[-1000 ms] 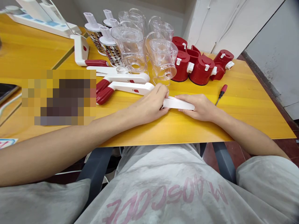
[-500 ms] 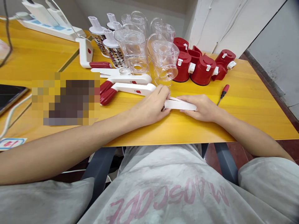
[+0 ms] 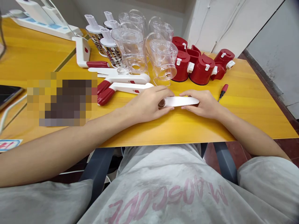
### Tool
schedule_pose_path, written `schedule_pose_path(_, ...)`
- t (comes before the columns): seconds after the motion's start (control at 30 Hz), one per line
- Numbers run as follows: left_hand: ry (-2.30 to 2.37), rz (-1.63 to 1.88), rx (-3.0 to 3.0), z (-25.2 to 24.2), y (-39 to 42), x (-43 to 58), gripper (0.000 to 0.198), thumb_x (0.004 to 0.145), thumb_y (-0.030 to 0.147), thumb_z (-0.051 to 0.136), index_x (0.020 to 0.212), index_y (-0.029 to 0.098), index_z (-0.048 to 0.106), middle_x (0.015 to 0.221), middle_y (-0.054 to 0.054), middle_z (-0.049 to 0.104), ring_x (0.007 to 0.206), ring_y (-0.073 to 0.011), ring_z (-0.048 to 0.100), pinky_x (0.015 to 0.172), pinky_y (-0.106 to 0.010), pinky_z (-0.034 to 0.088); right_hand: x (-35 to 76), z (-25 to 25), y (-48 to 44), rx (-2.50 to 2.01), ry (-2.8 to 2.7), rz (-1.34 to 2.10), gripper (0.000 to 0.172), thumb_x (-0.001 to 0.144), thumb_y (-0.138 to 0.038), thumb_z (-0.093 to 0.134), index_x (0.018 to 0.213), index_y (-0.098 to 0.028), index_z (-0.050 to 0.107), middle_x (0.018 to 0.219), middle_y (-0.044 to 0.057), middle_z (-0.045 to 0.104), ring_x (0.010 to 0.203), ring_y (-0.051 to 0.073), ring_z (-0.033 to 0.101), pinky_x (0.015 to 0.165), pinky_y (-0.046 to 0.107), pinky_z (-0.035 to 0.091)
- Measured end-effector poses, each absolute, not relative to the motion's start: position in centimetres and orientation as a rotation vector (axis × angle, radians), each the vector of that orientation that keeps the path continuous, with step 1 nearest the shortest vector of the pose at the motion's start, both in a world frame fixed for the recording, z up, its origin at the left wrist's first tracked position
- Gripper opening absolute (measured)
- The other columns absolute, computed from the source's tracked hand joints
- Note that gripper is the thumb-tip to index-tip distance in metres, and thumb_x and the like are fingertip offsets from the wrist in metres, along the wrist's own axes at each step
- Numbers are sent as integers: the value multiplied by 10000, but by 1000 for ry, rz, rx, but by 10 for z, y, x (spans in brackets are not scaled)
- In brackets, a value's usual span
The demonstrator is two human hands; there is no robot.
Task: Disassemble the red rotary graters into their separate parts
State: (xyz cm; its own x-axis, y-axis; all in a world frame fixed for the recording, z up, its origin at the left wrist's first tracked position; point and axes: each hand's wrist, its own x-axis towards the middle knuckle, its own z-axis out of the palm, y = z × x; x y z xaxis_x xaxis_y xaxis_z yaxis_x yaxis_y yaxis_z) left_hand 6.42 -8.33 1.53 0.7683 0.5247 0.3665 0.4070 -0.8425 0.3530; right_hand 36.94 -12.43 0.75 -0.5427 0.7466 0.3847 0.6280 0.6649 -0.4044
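Note:
Between my two hands is a long white plastic crank-arm piece [image 3: 181, 101], lying roughly level just above or on the table's front part. My left hand [image 3: 151, 102] grips its left end, thumb below and fingers above, beside a dark round opening. Its right, tapered end sits between the thumb and fingers of my right hand [image 3: 203, 103]. Just left of my left hand lie two white crank handles with red grips, the nearer crank handle [image 3: 126, 87] almost touching my knuckles. A red-handled screwdriver [image 3: 224, 90] lies right of my right hand.
Behind stand metal grater drums [image 3: 112, 51], clear plastic housings [image 3: 133, 40] and red bases with white knobs [image 3: 202, 70]. Another crank handle [image 3: 82, 53] and loose white strips [image 3: 102, 71] lie at left. A power strip [image 3: 46, 28], a phone [image 3: 9, 95] and a blurred-out patch [image 3: 70, 99] are farther left.
The white piece has turned so its broad face shows; the gap between its two strips is no longer visible. My left fingers have lowered and spread along its end. The view has shifted slightly.

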Motion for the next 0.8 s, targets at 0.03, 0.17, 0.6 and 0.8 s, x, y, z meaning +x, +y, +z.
schedule_pose_path(0.03,698,682,2715,15,-82,64,418,1077,479,647,1289,148,787,1183,-159,819,1014,-312,765,910,-407,571,369,9,-125,-1064,-2333,308,602,1059,-630,773,1451,-173,795,1281,114,840,991,168,782,962,279,618)
schedule_pose_path(0.17,658,692,2686,14,-82,64,466,1110,552,618,1227,147,817,1073,-141,821,943,-290,751,862,-389,548,370,12,-125,-1063,-2269,371,682,1018,-705,806,1418,-153,780,1204,91,819,727,68,585,757,212,506)
schedule_pose_path(0.6,647,575,2681,18,-89,66,543,1188,486,447,1294,123,836,1091,-150,817,974,-282,761,919,-389,565,374,6,-120,-941,-2298,290,554,945,-160,626,1496,-195,674,986,11,723,786,88,608,774,196,477)
schedule_pose_path(0.8,683,568,2648,18,-91,68,557,1175,495,440,1301,127,837,1081,-153,823,997,-299,763,940,-406,558,374,6,-119,-951,-2301,280,552,965,-180,619,1517,-194,634,954,9,692,782,94,606,766,204,485)
